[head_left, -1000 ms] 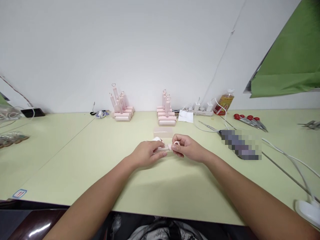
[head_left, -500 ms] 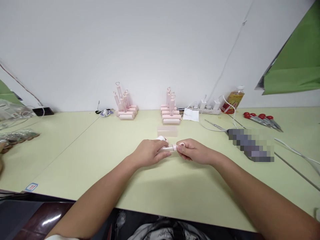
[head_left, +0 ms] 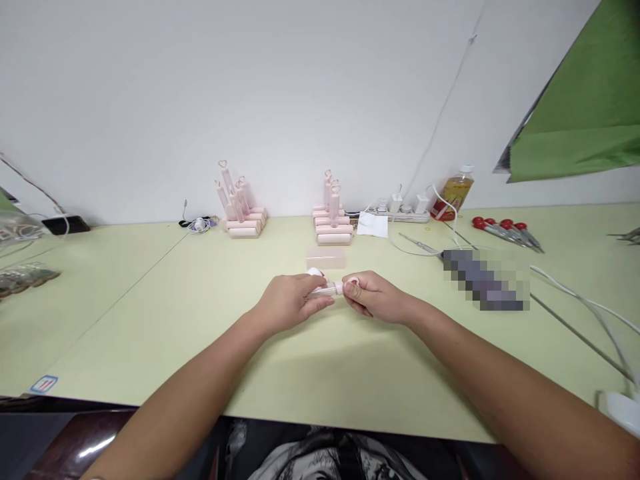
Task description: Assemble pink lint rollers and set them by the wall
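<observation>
A clear tube with a pale pink ringed cap (head_left: 327, 290) lies level between my two hands, above the table. My left hand (head_left: 287, 301) is closed around the tube's left part. The fingers of my right hand (head_left: 373, 293) pinch the cap end, where a pink loop shows. Something white and rounded (head_left: 315, 272) sticks out just behind my left fingers; most of it is hidden. Just beyond the hands, a translucent pink box (head_left: 327, 258) rests on the pale green table (head_left: 190, 307).
Two groups of pink tubes and boxes, left (head_left: 244, 220) and right (head_left: 333, 227), stand by the wall. Rightward are white paper (head_left: 373, 225), a power strip (head_left: 407, 217), a drink bottle (head_left: 453, 195), red-ended tools (head_left: 507, 233) and cables. A blurred dark object (head_left: 483, 280) lies nearer.
The camera view has turned slightly right, so everything sits a little further left. Both hands keep their hold on the tube, with hardly any shift between them.
</observation>
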A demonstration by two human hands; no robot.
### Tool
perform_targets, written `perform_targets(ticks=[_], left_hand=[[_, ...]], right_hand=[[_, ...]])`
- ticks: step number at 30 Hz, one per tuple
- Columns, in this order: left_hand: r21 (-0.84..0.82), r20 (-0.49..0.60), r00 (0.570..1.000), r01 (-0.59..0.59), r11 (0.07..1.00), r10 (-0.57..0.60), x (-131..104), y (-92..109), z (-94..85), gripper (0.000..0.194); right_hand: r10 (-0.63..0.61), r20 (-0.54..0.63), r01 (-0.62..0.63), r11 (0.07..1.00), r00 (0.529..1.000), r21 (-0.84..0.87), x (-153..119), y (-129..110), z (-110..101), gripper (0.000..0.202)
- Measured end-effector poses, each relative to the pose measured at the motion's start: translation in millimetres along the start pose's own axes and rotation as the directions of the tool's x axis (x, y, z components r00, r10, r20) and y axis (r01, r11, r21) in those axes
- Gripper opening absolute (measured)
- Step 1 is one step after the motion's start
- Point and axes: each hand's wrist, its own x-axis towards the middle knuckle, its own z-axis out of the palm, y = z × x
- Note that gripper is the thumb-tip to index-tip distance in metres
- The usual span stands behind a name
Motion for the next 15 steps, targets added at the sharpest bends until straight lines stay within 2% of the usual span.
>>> perform_targets(ticks=[6,15], left_hand=[[-0.054,-0.028,0.998,0.056,0.997,-0.058,0.9,1.4,6.7,0.04],[0.017,0.014,0.999,-0.049,0.999,0.048,-1.9,-4.5,6.9,0.037]], right_hand=[[0.061,0.006,-0.061,0.996,0.998,0.067,1.1,5.3,-0.7,0.054],[0.101,0.128,-0.103,0.995,0.987,0.003,0.8,10.8,-5.0,0.052]])
